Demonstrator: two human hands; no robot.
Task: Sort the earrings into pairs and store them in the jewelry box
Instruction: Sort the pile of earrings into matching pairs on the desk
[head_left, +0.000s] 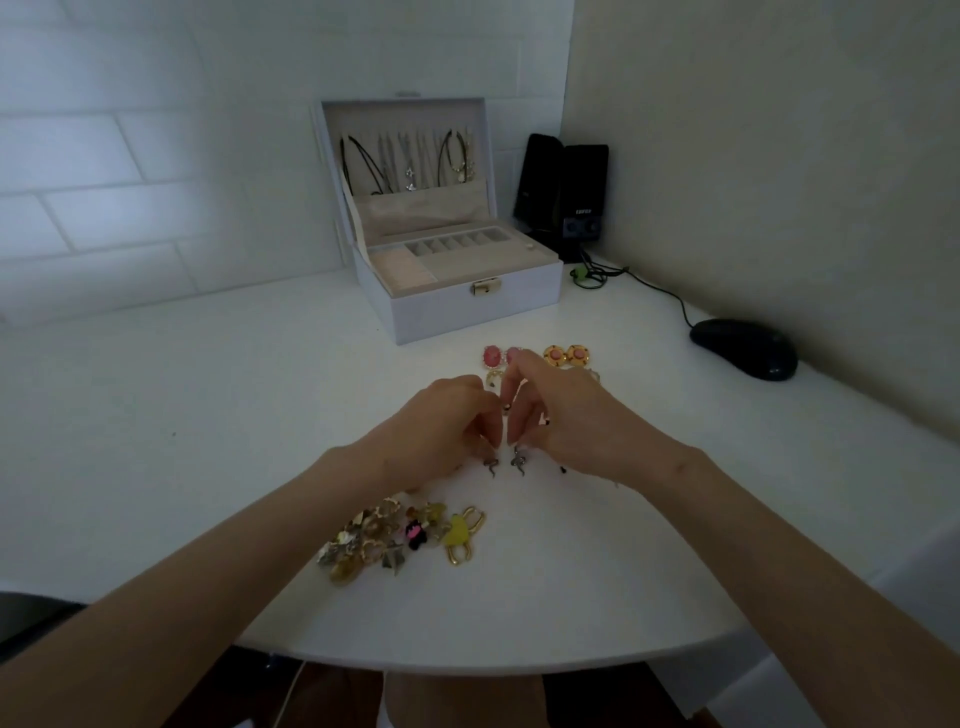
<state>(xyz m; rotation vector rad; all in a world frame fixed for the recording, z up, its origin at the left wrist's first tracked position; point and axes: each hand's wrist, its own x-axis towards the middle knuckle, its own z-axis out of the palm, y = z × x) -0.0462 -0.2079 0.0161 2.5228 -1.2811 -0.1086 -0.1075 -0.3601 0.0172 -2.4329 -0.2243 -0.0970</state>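
Observation:
Both hands meet over the middle of the white table. My left hand (447, 423) pinches a small silver snake earring (490, 466) that dangles from its fingertips. My right hand (558, 415) pinches the matching silver earring (518, 463) right beside it. A heap of unsorted gold and coloured earrings (382, 538) lies near the front edge, with a yellow one (460, 532) at its right. Beyond the hands sit a pink earring (491, 356) and an orange-gold pair (566, 355), partly hidden by my fingers. The pale jewelry box (467, 299) stands open at the back.
Necklaces hang inside the box lid (405, 156). Black speakers (566, 192) stand right of the box, with a cable trailing to a black mouse (744, 348) by the right wall. The table's rounded front edge (467, 662) is close to me.

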